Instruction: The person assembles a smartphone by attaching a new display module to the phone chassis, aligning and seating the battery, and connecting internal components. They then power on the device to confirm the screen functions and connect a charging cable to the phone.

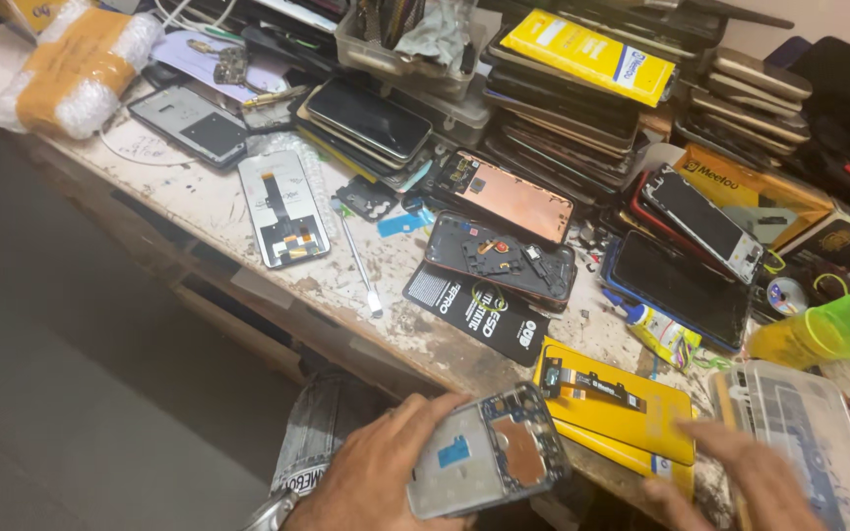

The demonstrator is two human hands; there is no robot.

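The left hand (386, 467) has its grip closed around an opened phone frame (489, 462), held just off the bench (209, 202) edge. It looks light, stiff and fragile inside, so the bare rim seems the safest hold. The right hand (755, 477) lies flat and open, empty, on a clear plastic box (819, 438).

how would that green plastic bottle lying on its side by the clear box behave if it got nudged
The green plastic bottle lies on its side and looks round, so it would probably roll. Thin plastic suggests it is light. The clear plastic box beside it might stop it.
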